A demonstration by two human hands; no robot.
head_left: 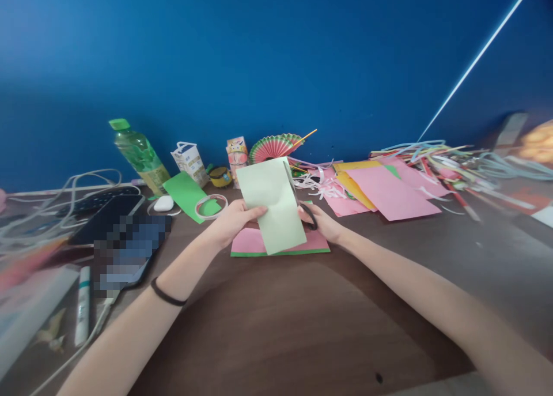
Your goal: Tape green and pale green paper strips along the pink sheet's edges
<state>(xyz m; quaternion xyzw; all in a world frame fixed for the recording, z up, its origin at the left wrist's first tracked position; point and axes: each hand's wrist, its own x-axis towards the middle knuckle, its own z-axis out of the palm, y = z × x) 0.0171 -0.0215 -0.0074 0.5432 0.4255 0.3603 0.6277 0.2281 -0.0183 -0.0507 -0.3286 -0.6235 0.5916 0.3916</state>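
A pale green sheet of paper is held up over the table, tilted, with a cut running down from its top edge near the right side. My left hand pinches its left edge, thumb on the front. In my right hand is a pair of scissors with dark handles. Their blades are mostly hidden by the paper, at its right side. Below lies a pink sheet with a green strip along its near edge.
Behind stand a green bottle, a small carton and a pink-green paper fan. A tape roll lies on green paper. Phones and cables are at left; pink sheets and craft strips at right.
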